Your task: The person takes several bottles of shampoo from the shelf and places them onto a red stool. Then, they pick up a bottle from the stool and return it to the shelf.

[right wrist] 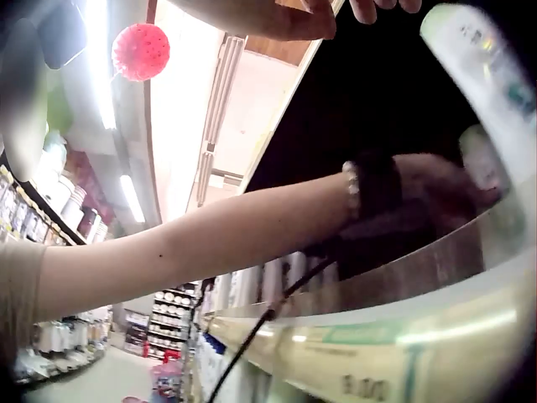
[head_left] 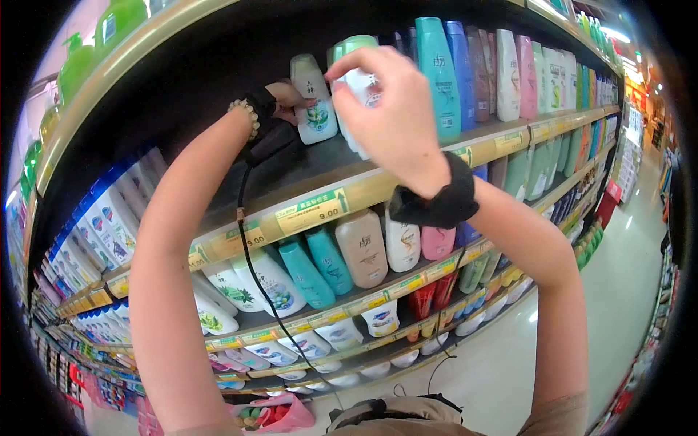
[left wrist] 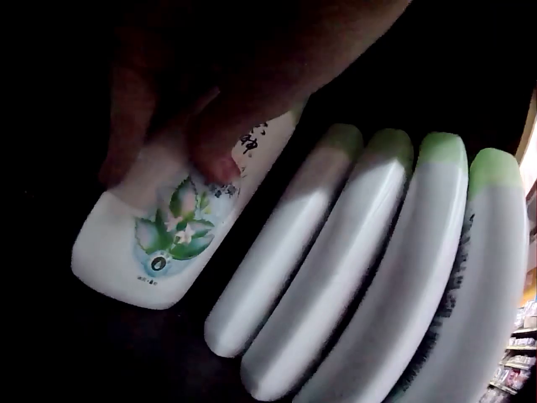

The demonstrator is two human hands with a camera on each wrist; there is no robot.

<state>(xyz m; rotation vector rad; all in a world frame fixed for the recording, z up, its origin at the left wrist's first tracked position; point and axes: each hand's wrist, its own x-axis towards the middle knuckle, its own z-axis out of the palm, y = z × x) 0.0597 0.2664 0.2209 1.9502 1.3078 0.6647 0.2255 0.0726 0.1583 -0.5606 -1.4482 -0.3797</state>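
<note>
My left hand (head_left: 287, 100) (left wrist: 243, 84) grips a white bottle (head_left: 317, 120) (left wrist: 109, 243) with a pale green cap and a leaf-and-flower label. In the left wrist view its thumb and a finger lie on the bottle, which leans at a slant. Just to the right, my right hand (head_left: 396, 109) is raised with bent fingers in front of white, green-capped bottles (head_left: 358, 142). The right wrist view has its fingers (right wrist: 312, 21) apart from the nearest bottle (right wrist: 482, 63). Several such bottles (left wrist: 428, 210) form a row in the left wrist view.
Teal (head_left: 438, 80), blue and pink bottles line the same shelf to the right. Along the shelf's front edge runs a price strip (head_left: 269, 224). Lower shelves hold more bottles (head_left: 361, 247); cables hang from both wrists. An aisle floor (head_left: 625, 240) lies at the right.
</note>
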